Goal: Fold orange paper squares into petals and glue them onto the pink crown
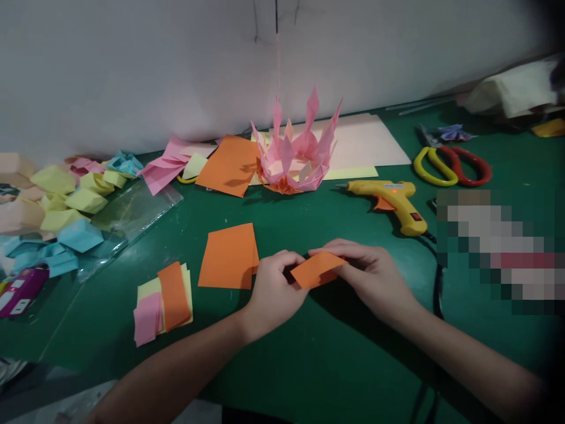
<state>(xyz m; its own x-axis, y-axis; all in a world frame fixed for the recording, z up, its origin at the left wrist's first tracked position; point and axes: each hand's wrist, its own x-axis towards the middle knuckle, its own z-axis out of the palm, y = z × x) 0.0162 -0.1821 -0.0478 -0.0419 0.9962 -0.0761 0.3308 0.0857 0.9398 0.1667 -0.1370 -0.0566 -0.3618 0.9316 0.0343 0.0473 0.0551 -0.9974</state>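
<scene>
Between my two hands is a small folded piece of orange paper [318, 271], held above the green table. My left hand [279, 288] pinches its left side, and my right hand [368, 268] grips its right edge with the thumb in front and fingers behind. Just left of my left hand lie orange paper sheets [227, 259]. Further left is a small pile of cut paper strips [174, 297] in orange, pink and yellow. A pink folded-paper crown [304, 150] with tall points stands beyond my hands.
Behind my right hand lies a yellow glue gun [392, 197], its cord running toward me. Scissors [450, 162] with yellow and red handles are at the back right. Folded paper pieces [66, 200] and a clear plastic bag [132, 224] fill the left. A wall [176, 65] rises behind.
</scene>
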